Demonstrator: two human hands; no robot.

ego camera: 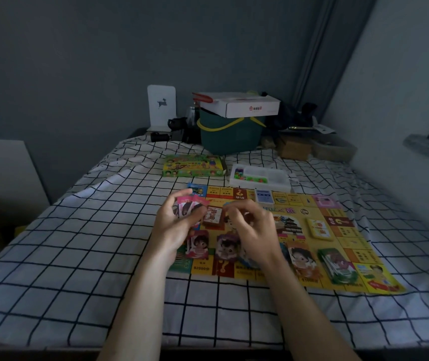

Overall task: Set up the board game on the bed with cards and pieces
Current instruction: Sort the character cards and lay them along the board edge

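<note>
On the checked bed, one game board; left hand grip holds pink cards, right hand grip unclear.

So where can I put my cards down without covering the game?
The checked bedsheet left of the yellow game board is bare, and so is the strip between the board's near edge and the foot of the bed. The board is crowded with card piles, and the green game box and white piece tray fill the space behind it.

yellow game board flat on bed, card stacks atop
</note>
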